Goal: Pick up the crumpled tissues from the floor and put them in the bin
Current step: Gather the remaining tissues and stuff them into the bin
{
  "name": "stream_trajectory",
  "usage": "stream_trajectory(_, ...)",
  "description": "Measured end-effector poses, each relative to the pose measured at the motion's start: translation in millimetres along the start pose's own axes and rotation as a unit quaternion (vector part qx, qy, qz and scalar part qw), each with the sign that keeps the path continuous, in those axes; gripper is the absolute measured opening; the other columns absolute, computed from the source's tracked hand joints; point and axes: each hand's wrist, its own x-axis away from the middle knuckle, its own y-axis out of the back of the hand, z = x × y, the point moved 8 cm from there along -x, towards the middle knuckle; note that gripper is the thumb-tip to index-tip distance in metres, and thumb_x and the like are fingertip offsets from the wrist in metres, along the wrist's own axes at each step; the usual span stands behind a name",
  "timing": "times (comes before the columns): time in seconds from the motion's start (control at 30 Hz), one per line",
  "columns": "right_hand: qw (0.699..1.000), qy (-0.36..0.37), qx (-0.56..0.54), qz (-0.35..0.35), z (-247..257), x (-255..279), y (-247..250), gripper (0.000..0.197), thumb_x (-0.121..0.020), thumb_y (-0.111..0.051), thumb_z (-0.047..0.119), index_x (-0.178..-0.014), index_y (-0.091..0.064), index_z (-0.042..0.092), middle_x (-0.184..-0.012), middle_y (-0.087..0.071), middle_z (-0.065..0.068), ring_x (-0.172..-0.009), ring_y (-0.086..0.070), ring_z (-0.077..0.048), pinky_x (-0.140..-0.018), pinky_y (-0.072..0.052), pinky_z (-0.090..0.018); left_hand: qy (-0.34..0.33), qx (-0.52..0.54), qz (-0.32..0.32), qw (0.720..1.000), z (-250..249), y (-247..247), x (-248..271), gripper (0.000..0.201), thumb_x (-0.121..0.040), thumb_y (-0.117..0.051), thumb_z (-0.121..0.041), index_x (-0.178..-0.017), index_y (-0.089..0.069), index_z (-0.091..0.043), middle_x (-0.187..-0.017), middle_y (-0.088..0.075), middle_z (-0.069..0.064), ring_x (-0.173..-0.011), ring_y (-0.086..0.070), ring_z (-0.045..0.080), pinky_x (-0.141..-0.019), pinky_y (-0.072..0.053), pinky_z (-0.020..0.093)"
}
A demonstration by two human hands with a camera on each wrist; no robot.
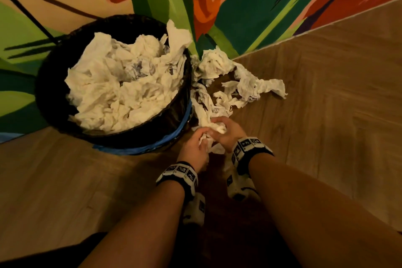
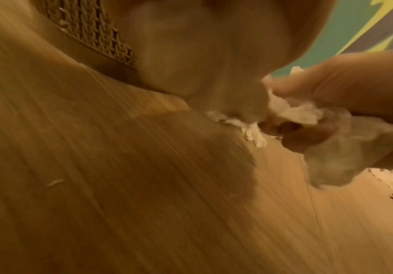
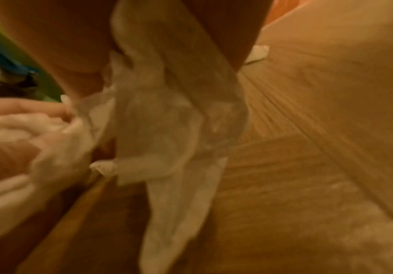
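Note:
A round dark woven bin stands at the left, heaped with white crumpled tissues. More crumpled tissues lie on the wooden floor just right of the bin. Close to the bin's near right side, my left hand and right hand meet low over the floor, both gripping one wad of tissue between them. In the right wrist view that tissue hangs blurred from my palm. In the left wrist view the tissue shows between the fingers of both hands.
A wall painted with bright leaves and flowers runs behind the bin and the floor tissues. Wooden floor stretches to the right and toward me. A blue band circles the bin's base.

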Motion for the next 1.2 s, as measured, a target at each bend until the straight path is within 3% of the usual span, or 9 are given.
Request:
stream_trajectory(0.13,0.998,-0.059,0.002,-0.007,-6.3,1.8,6.1,0.048,-0.085,-0.072,0.039,-0.127,-0.062,0.020,-0.130,-0.061,-0.004,-0.120,-0.056,-0.023,-0.101,-0.047,-0.040,0.013,-0.055,-0.041,0.998,5.2,16.3,3.6,0.017,-0.101,-0.039,-0.037,-0.113,-0.051,-0.040,-0.103,-0.065,0.003,-0.096,-0.062,0.026,-0.081,-0.052,0.038)
stream_trajectory(0.23,0.993,-0.121,-0.003,-0.002,-20.1,5.6,17.7,0.053,-0.084,-0.069,0.050,-0.124,-0.063,0.017,-0.115,-0.067,-0.003,-0.104,-0.062,-0.021,-0.084,-0.052,-0.033,0.063,-0.142,-0.047,0.987,20.3,26.6,7.3,0.035,-0.099,-0.034,-0.051,-0.117,-0.057,-0.033,-0.114,-0.065,0.005,-0.106,-0.060,0.028,-0.087,-0.050,0.040)
stream_trajectory(0.33,0.984,-0.175,-0.014,-0.025,-37.5,13.3,28.7,0.068,-0.089,-0.057,0.058,-0.137,-0.051,0.011,-0.131,-0.058,-0.010,-0.112,-0.057,-0.026,-0.090,-0.048,-0.037,0.100,-0.217,-0.036,0.970,31.5,29.3,12.9,0.051,-0.092,-0.037,-0.064,-0.111,-0.066,-0.027,-0.109,-0.067,0.006,-0.104,-0.060,0.028,-0.085,-0.051,0.038)
stream_trajectory(0.47,0.958,-0.229,-0.153,-0.080,-60.9,27.2,38.3,0.072,-0.084,-0.064,0.056,-0.139,-0.048,0.011,-0.129,-0.059,-0.009,-0.110,-0.060,-0.027,-0.096,-0.048,-0.043,0.102,-0.187,-0.054,0.976,33.3,28.2,21.0,0.032,-0.089,-0.055,-0.040,-0.113,-0.066,-0.022,-0.115,-0.065,0.008,-0.104,-0.061,0.028,-0.085,-0.053,0.037)
stream_trajectory(0.6,0.947,-0.240,-0.183,-0.112,-74.4,33.7,55.8,0.045,-0.074,-0.082,0.034,-0.108,-0.064,0.010,-0.100,-0.070,-0.008,-0.083,-0.066,-0.023,-0.072,-0.056,-0.038,0.095,-0.169,-0.054,0.979,30.1,19.2,23.1,0.045,-0.090,-0.056,-0.016,-0.135,-0.050,-0.022,-0.149,-0.037,0.004,-0.129,-0.046,0.028,-0.101,-0.044,0.037)
stream_trajectory(0.7,0.943,-0.220,-0.196,-0.158,-78.6,37.8,72.9,0.030,-0.078,-0.079,0.034,-0.093,-0.062,0.015,-0.077,-0.070,0.001,-0.065,-0.066,-0.014,-0.053,-0.050,-0.026,0.061,-0.182,-0.053,0.980,17.5,10.5,19.9,0.047,-0.092,-0.044,-0.010,-0.134,-0.038,-0.030,-0.116,-0.055,0.009,-0.098,-0.059,0.029,-0.077,-0.052,0.038)
stream_trajectory(0.87,0.938,-0.211,-0.218,-0.168,-90.2,44.8,72.5,0.053,-0.081,-0.075,0.043,-0.124,-0.058,0.018,-0.108,-0.065,-0.002,-0.093,-0.062,-0.020,-0.069,-0.049,-0.032,0.045,-0.150,-0.075,0.985,-2.0,6.5,10.3,0.040,-0.087,-0.049,-0.034,-0.122,-0.033,-0.043,-0.075,-0.053,-0.001,-0.064,-0.055,0.021,-0.057,-0.052,0.034)
stream_trajectory(1.03,0.943,-0.201,-0.234,-0.128,-91.5,47.8,63.5,0.059,-0.071,-0.083,0.037,-0.120,-0.058,0.018,-0.107,-0.066,-0.001,-0.093,-0.064,-0.019,-0.072,-0.053,-0.035,0.051,-0.241,-0.021,0.969,1.1,-12.5,-10.4,0.041,-0.094,-0.052,-0.041,-0.132,-0.046,-0.029,-0.117,-0.061,0.013,-0.104,-0.060,0.035,-0.084,-0.052,0.041)
stream_trajectory(1.2,0.962,-0.192,-0.169,-0.092,-88.3,46.1,67.0,0.063,-0.069,-0.085,0.014,-0.124,-0.056,0.025,-0.116,-0.063,-0.001,-0.103,-0.063,-0.021,-0.083,-0.058,-0.042,0.016,-0.275,0.000,0.961,2.9,-24.7,-10.9,0.030,-0.094,-0.057,-0.028,-0.123,-0.057,-0.020,-0.143,-0.041,0.009,-0.115,-0.054,0.033,-0.091,-0.048,0.040)
